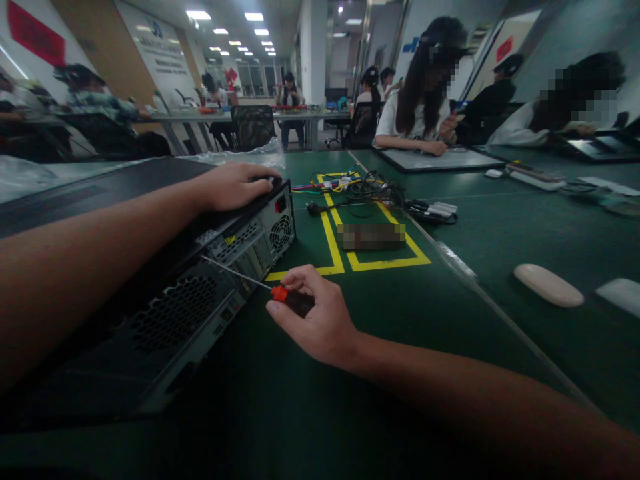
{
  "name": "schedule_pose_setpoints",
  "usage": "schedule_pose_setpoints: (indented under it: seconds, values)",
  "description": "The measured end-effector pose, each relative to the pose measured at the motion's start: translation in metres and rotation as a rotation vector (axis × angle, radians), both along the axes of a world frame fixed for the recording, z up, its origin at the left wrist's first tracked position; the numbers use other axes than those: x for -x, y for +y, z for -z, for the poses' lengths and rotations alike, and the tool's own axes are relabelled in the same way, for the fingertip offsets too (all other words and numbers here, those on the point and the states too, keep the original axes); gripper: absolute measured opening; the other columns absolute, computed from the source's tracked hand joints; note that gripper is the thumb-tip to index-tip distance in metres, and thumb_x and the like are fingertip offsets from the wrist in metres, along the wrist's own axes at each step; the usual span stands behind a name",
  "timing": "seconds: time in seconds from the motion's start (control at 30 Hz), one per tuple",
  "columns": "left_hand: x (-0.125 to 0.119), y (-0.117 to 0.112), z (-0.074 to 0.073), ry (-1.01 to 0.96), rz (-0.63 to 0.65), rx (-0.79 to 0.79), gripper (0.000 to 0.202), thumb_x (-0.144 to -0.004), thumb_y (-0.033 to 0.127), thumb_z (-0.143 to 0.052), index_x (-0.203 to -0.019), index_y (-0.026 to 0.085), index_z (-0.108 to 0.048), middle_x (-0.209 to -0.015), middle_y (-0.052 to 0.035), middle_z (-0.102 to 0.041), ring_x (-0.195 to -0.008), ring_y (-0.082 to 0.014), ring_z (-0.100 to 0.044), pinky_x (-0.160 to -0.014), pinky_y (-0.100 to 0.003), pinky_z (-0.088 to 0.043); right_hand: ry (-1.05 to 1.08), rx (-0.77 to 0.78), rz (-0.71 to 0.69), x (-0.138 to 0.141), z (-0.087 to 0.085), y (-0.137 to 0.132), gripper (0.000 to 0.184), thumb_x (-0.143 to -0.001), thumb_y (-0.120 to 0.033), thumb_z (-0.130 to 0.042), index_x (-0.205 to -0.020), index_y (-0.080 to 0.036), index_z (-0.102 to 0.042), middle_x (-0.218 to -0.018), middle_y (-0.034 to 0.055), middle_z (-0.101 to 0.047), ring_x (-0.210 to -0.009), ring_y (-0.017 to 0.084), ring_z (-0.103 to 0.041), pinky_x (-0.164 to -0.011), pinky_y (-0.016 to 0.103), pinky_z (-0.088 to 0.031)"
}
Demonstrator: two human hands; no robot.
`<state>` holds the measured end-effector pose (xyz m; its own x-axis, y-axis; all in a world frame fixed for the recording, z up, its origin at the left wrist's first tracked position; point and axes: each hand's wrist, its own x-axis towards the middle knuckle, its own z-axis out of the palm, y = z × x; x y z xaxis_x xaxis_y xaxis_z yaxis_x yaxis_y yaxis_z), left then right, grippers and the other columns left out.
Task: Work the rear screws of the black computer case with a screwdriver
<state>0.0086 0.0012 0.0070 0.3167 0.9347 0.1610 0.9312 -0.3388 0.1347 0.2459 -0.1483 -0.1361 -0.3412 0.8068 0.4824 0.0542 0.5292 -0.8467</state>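
A black computer case (pixel 175 313) lies on the green table at the left, its rear panel with vents, slots and ports turned toward me. My left hand (pixel 240 187) rests flat on top of the case, fingers stretched toward the far rear corner. In my right hand (pixel 320 313) is a screwdriver (pixel 279 293) with an orange collar and a dark handle, gripped between thumb and fingers. Its long thin shaft slants up and left to the upper edge of the rear panel. Whether the tip sits in a screw cannot be made out.
Beyond the case lies a bundle of cables (pixel 375 190) beside yellow tape markings (pixel 335 250). A blurred-out block (pixel 371 237) lies within the tape. Computer mice (pixel 549 285) are at the right. Across the table, a person (pixel 420 100) works over a flat panel (pixel 440 159).
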Motion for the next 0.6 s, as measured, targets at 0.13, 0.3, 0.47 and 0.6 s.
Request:
schedule_pose_setpoints:
  seconds: [0.13,0.3,0.47,0.6]
  values:
    - [-0.0005,-0.0004,-0.0002,0.005,-0.014,0.003,0.083,-0.100,0.065,-0.044,-0.168,0.026,-0.073,-0.163,-0.0110,-0.076,-0.145,-0.0427,-0.070,-0.130,-0.054,-0.051,-0.013,0.019,-0.002,0.0008,0.0007,0.0003,0.020,-0.098,-0.039,-0.082,-0.104,-0.028,-0.067,-0.093,0.0000,-0.078,-0.086,0.021,-0.077,-0.078,0.034,-0.062]
    - [-0.0007,-0.0005,-0.0005,-0.001,-0.006,0.005,0.083,-0.100,0.065,-0.045,-0.168,0.025,-0.073,-0.166,-0.0112,-0.074,-0.147,-0.0438,-0.069,-0.131,-0.054,-0.050,-0.013,0.029,-0.009,0.0007,-0.0002,-0.0005,0.020,-0.098,-0.039,-0.083,-0.104,-0.028,-0.067,-0.093,-0.0002,-0.078,-0.086,0.021,-0.077,-0.077,0.034,-0.062]
    - [-0.0013,-0.0008,-0.0010,0.003,-0.001,0.010,0.083,-0.100,0.062,-0.045,-0.168,0.022,-0.072,-0.166,-0.0145,-0.073,-0.147,-0.0466,-0.069,-0.132,-0.059,-0.049,-0.006,0.022,-0.009,0.0010,-0.0015,-0.0009,0.020,-0.098,-0.038,-0.082,-0.103,-0.027,-0.067,-0.094,0.0000,-0.078,-0.085,0.020,-0.077,-0.079,0.034,-0.062]
    - [-0.0010,-0.0004,-0.0006,0.002,-0.010,0.004,0.082,-0.100,0.063,-0.045,-0.168,0.026,-0.073,-0.164,-0.0117,-0.075,-0.148,-0.0453,-0.068,-0.132,-0.058,-0.049,0.009,0.014,-0.009,0.0012,-0.0019,-0.0007,0.019,-0.098,-0.037,-0.082,-0.103,-0.027,-0.067,-0.094,-0.0002,-0.078,-0.083,0.020,-0.076,-0.079,0.034,-0.061]
